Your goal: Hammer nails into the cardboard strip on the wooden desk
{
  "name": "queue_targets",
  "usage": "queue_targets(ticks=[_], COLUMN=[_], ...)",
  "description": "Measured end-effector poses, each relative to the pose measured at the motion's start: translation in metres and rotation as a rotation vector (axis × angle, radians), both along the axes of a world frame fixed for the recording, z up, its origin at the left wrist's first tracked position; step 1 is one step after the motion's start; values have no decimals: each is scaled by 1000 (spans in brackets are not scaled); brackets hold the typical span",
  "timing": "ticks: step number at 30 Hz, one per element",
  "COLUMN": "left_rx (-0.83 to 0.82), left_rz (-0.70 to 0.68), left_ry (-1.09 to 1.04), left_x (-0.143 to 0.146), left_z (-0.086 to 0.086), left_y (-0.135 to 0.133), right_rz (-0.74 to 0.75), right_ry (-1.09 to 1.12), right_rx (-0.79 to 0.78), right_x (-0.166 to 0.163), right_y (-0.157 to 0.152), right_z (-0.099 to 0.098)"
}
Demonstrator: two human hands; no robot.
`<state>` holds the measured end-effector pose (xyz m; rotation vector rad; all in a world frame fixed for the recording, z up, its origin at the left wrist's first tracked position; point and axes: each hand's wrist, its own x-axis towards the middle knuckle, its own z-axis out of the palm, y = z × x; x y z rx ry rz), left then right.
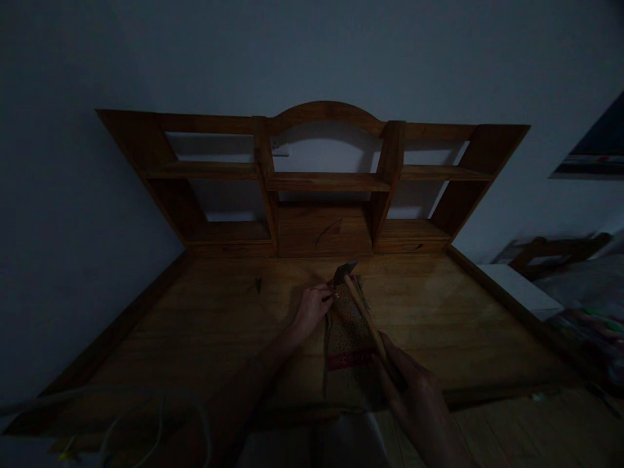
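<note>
A hammer [366, 316] slanted above the middle of the desk [414, 299], its metal head over the far end of a dotted strip [344, 331] with red bands. The strip lay on the wood, running from near the front edge toward the shelving; what it was made of could not be told in the dim light. The person's right hand [409, 383] was wrapped around the lower handle, gripping it firmly. The left hand [314, 305] had its fingertips drawn together beside the hammer's head, at the strip's far left edge; whether they pinched something small could not be told.

The hammer and right hand hid part of the strip's right side, and the left forearm crossed the desk. A small dark object [258, 285] lay on the wood, well apart to the left. Behind stood a wooden hutch [329, 182] with open shelves, its central front panel [324, 234] marked by a dark curved shape. A wall socket [280, 149] showed through an upper opening. In the lower left, a pale cable [97, 391] looped near the forearm. Beyond the desk's right edge were a white surface [524, 286], a wooden chair back [560, 250] and heaped fabric [597, 331].
</note>
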<state>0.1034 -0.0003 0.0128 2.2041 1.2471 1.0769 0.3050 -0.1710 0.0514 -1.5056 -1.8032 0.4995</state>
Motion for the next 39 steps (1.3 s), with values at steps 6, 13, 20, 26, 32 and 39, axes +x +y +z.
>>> queue_targets(ticks=[6, 13, 20, 26, 32, 39], left_rx=[23, 3, 2, 6, -9, -5], left_rz=[-4, -1, -26, -7, -7, 4], left_ry=[4, 27, 42, 28, 34, 49], left_x=[-1, -1, -2, -1, 0, -1], left_z=[-2, -4, -6, -5, -2, -2], left_y=[1, 2, 4, 2, 2, 2], right_rz=[12, 1, 53, 77, 73, 92], right_ry=[8, -51, -53, -39, -33, -17], right_rx=[2, -8, -75, -105, -147, -98], right_x=[4, 8, 10, 12, 10, 8], right_y=[-4, -3, -1, 3, 4, 5], right_z=[1, 12, 13, 15, 21, 22])
